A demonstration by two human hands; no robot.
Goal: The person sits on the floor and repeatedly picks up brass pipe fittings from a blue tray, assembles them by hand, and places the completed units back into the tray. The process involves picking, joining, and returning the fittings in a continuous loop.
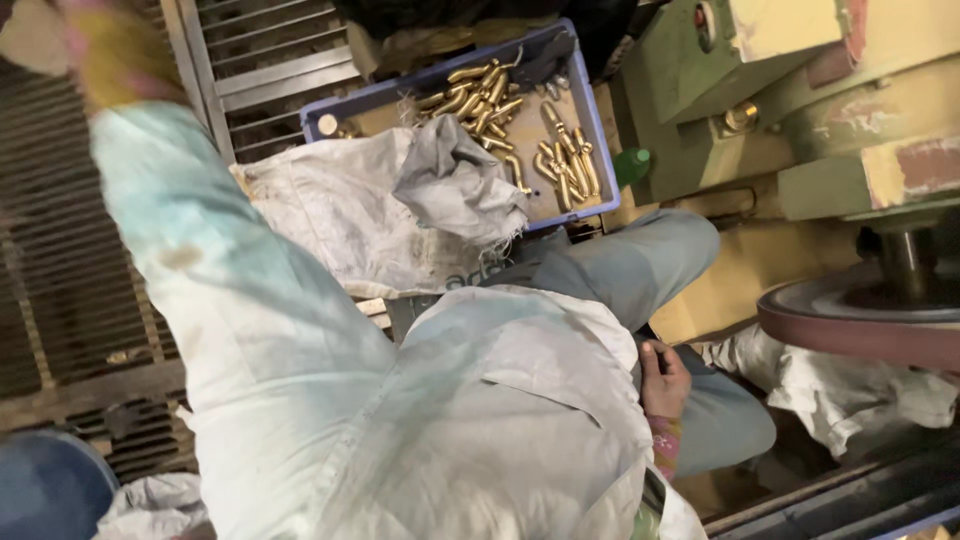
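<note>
My left arm, in a pale stained sleeve with a yellow and pink knit cuff, reaches up to the top left corner. My left hand (pixel 28 35) is only a blur at the frame's edge, so its grip is unreadable. My right hand (pixel 662 380) rests low between my knees against grey trousers, fingers curled, with nothing seen in it. Beyond my knee stands a blue crate (pixel 600 130) holding several brass tube fittings (pixel 560 160). A crumpled white woven sack (pixel 400 205) covers the crate's near half.
A green and cream machine (pixel 790 110) fills the right side. Below it is a round wheel with a reddish-brown band (pixel 850 335). White cloth (pixel 850 385) lies under the wheel. Metal floor grating (pixel 60 260) runs along the left, with a blue round object (pixel 45 490) at the bottom left.
</note>
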